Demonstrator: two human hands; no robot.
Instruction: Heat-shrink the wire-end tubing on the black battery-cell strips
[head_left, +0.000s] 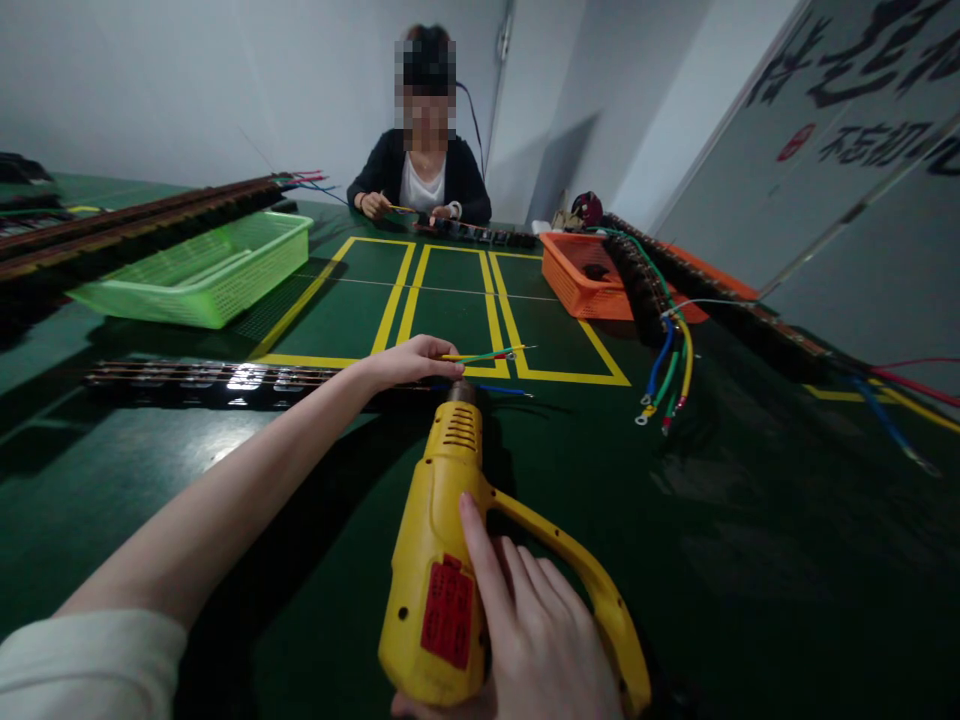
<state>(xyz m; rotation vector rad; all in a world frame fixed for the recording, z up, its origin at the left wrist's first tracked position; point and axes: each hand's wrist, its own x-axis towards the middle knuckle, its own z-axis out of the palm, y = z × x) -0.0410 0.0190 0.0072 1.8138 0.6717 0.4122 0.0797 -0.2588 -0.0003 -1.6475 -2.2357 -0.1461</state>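
My right hand point(525, 610) is closed around a yellow heat gun point(439, 510), its index finger stretched along the body. The heat gun's metal nozzle point(461, 392) points away from me, just below the fingers of my left hand point(412, 362). Those fingers pinch a few thin wires point(491, 356), yellow and green ones among them, whose ends stick out to the right. A blue wire point(501, 390) lies lower, beside the nozzle. Behind my left forearm lies a long dark strip with metal rails point(187, 385), which the wires seem to come from; the join is hidden by my hand.
Yellow tape point(495, 310) marks rectangles on the green table. A green basket point(217, 290) stands left under long rails point(150, 215). At right an orange basket point(577, 290) has rail strips point(641, 270) across it, their wires point(671, 370) hanging forward. Opposite, a person point(420, 180) handles a similar strip.
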